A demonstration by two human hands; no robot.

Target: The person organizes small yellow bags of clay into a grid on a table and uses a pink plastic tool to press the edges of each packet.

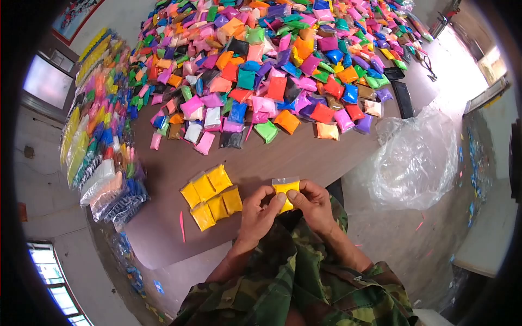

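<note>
My left hand (258,213) and my right hand (315,205) together hold one small yellow packet (285,190) near the table's front edge, thumbs pressed on its face. A clear flap shows at the packet's top. To the left of my hands, two short rows of similar yellow packets (211,186) lie flat on the brown table (163,239). A thin pink strip (182,226) rests beside them. The undersides of the held packet and my fingertips behind it are hidden.
A large heap of colourful packets (276,88) covers the table's far part. Long bundles of filled bags (103,136) line the left edge. A crumpled clear plastic bag (416,157) lies at the right. Scissors (428,68) and a black case (402,99) are at the back right.
</note>
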